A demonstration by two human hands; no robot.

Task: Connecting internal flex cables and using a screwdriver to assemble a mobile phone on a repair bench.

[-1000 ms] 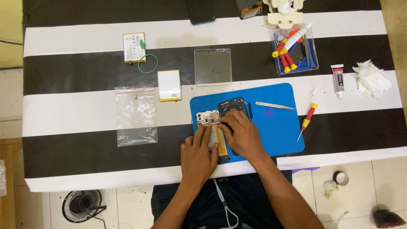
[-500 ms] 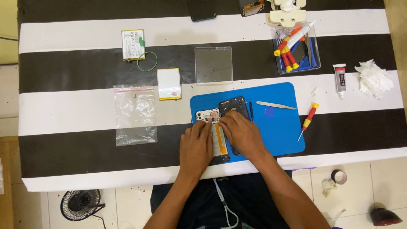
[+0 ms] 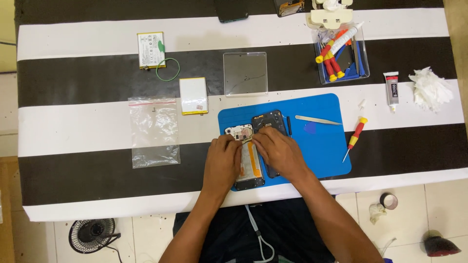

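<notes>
Left hand: the left hand [image 3: 222, 163] lies flat over the opened phone [image 3: 246, 160], fingers together, pressing on its upper part.
Right hand: the right hand [image 3: 279, 152] rests on the dark back cover [image 3: 268, 122], fingertips meeting the left hand's; whether it grips anything cannot be told.
Phone: on the blue mat [image 3: 321, 146], near its left edge.
Nearby: tweezers [image 3: 317, 120] lie on the mat; a red screwdriver [image 3: 355, 138] lies just off its right edge.

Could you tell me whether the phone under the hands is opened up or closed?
Opened up: the phone shows bare inner parts, its dark back cover lying beside it.
</notes>
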